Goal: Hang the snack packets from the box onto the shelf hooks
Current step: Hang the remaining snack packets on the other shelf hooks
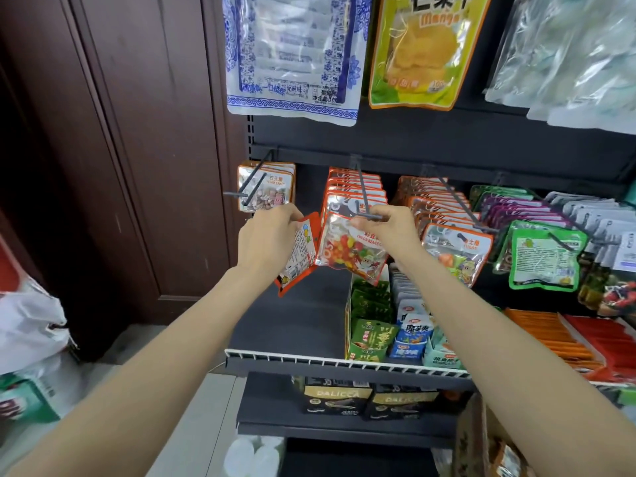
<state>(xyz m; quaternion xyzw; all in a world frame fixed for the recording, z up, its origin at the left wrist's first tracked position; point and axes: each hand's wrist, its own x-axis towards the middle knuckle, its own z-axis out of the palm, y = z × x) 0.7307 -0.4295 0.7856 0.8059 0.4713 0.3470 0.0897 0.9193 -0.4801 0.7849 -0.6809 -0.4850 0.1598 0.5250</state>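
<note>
**Two packets up at the hooks**

I had both arms stretched out toward the dark shelf unit. My left hand (266, 235) was curled around the top edge of a red-bordered snack packet (297, 256), which hung down from my fingers with its printed back turned toward me and its lower corner tilted out to the left. It sat just to the right of that hand, touching the next packet along.

My right hand (390, 228) pinched the top of a color bean candy packet (347, 251), clear-fronted with red, yellow and green sweets showing. That packet hung below and to the left of my right hand, right at the tip of the middle hook (363, 194), whose end crossed in front of my fingers. Whether the hook had passed through the packet's hole, I could not tell. Behind it, a row of matching orange-topped packets (354, 187) already filled that hook.

To the left, a hook (253, 182) carried stone candy packets (266, 187). To the right, more rows hung: orange sugar candy packets (457, 251), then green packets (543, 259). Above them hung a blue-and-white patterned bag (292, 56) and a dried mango bag (420, 53). Under my hands, a wire-fronted shelf (309, 359) held upright boxes of small green and blue snack packs (389, 335). The cardboard box (471, 442) stood at the lower right, beneath my right forearm.
</note>
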